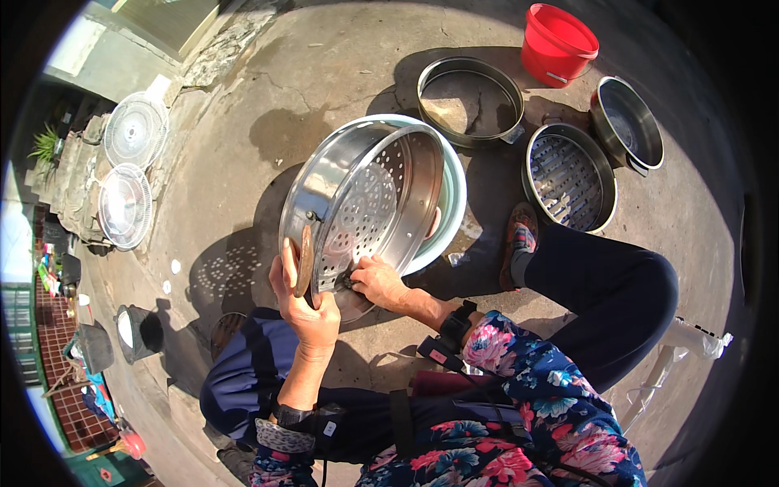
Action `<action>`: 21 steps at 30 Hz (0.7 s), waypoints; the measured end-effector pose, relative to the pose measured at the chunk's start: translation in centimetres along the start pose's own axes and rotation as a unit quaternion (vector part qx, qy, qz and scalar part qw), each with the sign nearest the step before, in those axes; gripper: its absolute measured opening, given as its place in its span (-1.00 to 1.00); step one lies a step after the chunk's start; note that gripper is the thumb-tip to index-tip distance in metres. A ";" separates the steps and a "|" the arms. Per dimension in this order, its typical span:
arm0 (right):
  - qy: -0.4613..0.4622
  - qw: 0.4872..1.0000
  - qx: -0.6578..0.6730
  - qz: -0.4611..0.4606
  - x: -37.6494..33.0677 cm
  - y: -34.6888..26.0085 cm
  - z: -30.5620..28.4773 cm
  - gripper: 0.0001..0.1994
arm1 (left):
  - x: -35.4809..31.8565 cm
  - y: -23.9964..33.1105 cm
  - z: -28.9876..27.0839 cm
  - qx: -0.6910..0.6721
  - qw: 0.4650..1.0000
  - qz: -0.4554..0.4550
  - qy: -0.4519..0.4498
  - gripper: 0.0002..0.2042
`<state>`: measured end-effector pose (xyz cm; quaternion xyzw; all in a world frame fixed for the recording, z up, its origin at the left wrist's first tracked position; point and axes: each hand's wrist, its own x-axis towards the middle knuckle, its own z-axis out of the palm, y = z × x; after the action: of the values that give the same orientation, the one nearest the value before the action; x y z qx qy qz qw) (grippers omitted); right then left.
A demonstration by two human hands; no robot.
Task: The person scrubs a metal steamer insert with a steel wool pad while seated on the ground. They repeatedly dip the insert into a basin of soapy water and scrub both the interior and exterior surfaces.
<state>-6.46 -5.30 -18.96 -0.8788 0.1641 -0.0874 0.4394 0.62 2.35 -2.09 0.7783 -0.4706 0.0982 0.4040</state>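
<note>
I see the big steel steamer tray [369, 203] tilted up on its edge in the middle of my view, its holed bottom facing me, leaning over a pale blue basin [453, 199] that sits on the concrete ground [243, 162]. My left hand [304, 304] comes up from the lower edge with the forearm nearly vertical; its fingers are curled shut around the tray's side handle [305, 258], thumb up along the rim. My right hand [377, 282] reaches in from the right with the wrist bent, fingers closed and pressed against the lower part of the holed bottom; something small and dark is pinched under the fingertips, but I cannot tell what it is.

Beyond the tray, well apart from my hands, a bare steel ring [471, 101] lies flat on the ground. To its right lies a second holed tray [568, 177], and just beside that a plain steel pot [629, 122] tipped on its side. A red bucket [558, 42] stands at the top, near the ring. Far left, two round lids [130, 166] rest on a stone ledge, one above the other. My right foot in a bright shoe [519, 239] is planted next to the basin. I make out no labels or signs on any of these.
</note>
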 end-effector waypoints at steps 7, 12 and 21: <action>-0.010 0.937 -0.346 -0.045 1.1 5.4 -6.9 -0.87 | -0.6 -0.7 -0.3 0.012 1.000 0.005 -0.017 -0.30; 0.033 0.910 -0.414 -0.014 2.5 6.8 -9.2 -0.86 | -0.6 -0.5 -0.3 0.062 0.997 0.043 -0.033 -0.32; -0.077 0.995 0.026 0.063 0.4 -1.4 -1.0 -0.81 | -0.3 -0.9 0.2 -0.009 1.000 0.002 0.028 -0.28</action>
<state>-6.13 -5.37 -17.20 -0.8593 0.1822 0.0043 0.4778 1.12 2.57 -2.88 0.7708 -0.4612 0.1170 0.4236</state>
